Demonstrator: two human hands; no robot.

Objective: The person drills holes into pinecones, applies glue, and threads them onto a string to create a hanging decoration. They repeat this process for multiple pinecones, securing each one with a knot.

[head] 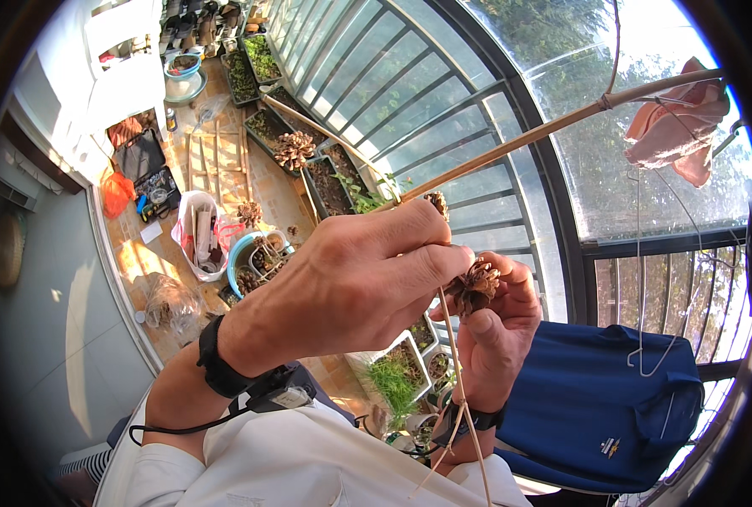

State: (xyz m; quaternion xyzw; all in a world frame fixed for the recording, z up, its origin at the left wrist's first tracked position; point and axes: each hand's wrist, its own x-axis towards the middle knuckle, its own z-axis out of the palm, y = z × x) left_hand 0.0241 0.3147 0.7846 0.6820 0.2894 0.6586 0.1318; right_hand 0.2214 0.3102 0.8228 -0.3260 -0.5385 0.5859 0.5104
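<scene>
A brown pine cone (475, 286) sits between the thumb and fingers of my right hand (502, 323), in front of my chest. My left hand (357, 279) reaches across from the left, its fingers closed at the top of a thin dry twig (450, 336) just beside the cone. The twig forks lower down and hangs past my right wrist. Its upper end is hidden by my left hand, so I cannot tell whether twig and cone are joined. A second pine cone (438, 204) shows just above my left knuckles. Black bands circle both wrists.
A bamboo pole (540, 136) crosses at upper right, with a pink cloth (683, 123) on it. A dark blue garment (597, 405) hangs at right. Below are planters (331, 190), a blue basin (239, 260) of pine cones, a white bag (201, 234) and an open toolbox (154, 190).
</scene>
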